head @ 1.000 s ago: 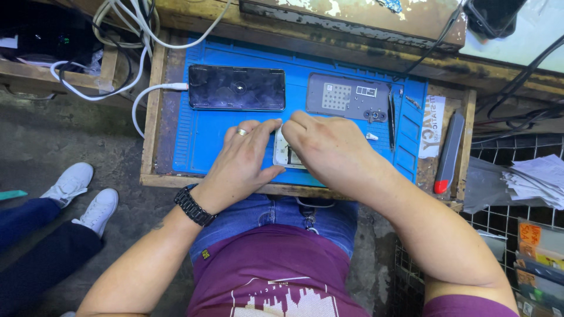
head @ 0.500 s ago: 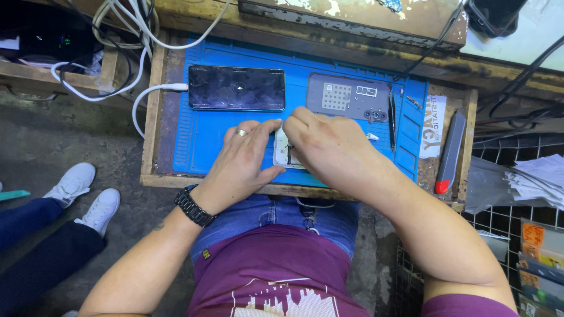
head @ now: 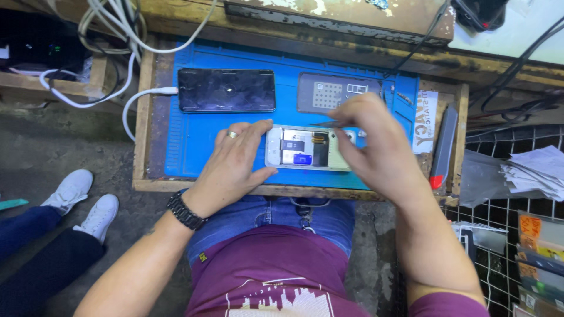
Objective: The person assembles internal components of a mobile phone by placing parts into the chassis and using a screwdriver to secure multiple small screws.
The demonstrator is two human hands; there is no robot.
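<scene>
From the head camera, a white label strip (head: pixel 422 129) with black lettering lies at the right edge of the blue mat (head: pixel 194 147), beside a dark tool with a red tip (head: pixel 442 149). The opened phone (head: pixel 308 148) lies face down in the middle of the mat, below a dark phone (head: pixel 227 90) and a grey back cover (head: pixel 335 93). The left hand (head: pixel 235 164) steadies the opened phone's left end with spread fingers, while the right hand (head: pixel 376 144) pinches thin tweezers (head: pixel 324 123) over its top edge.

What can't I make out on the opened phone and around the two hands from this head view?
- Tip of the thin metal tweezers: too small, partly behind the right hand.
- Right end of the opened silver phone: covered by the right hand.
- Its left edge: under the left hand fingers.
- Internal parts: too small to identify.
- Grey back cover on the blue mat: lower right edge hidden by the right hand.
</scene>
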